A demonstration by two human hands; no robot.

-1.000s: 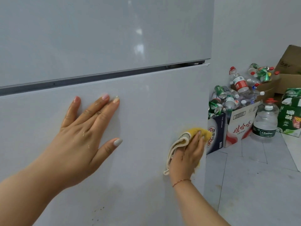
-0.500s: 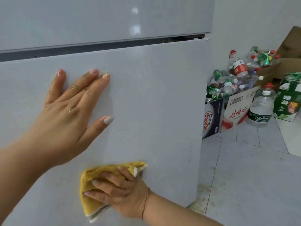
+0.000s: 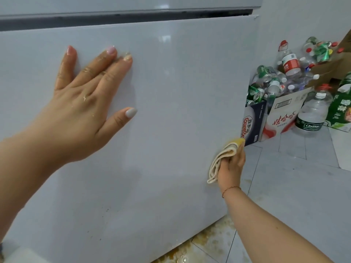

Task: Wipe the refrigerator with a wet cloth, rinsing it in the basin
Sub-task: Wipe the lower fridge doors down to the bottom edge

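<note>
Head view shows us the white refrigerator (image 3: pixel 171 111) filling the left and middle, its lower door below a dark gap. Our left hand (image 3: pixel 85 103) lies flat against that door, fingers (image 3: pixel 112 59) stretched out and mostly together, thumb held apart, with drops of water on the skin. Our right hand (image 3: pixel 230 168) presses the cloth (image 3: pixel 224 156) against the door near its right edge, low down; its fingers are curled around the bunched yellow-and-cream cloth, gripping it. A thin bracelet (image 3: pixel 230 189) circles that wrist. On the tiled floor (image 3: pixel 294 186) near the bottom corner of the refrigerator we see brownish wet stains (image 3: pixel 212 238). Far right, against the wall, stand cardboard boxes (image 3: pixel 281 118) heaped with empty bottles and green cans, and just beside them a large clear water jug (image 3: pixel 313 112) with a red cap.
</note>
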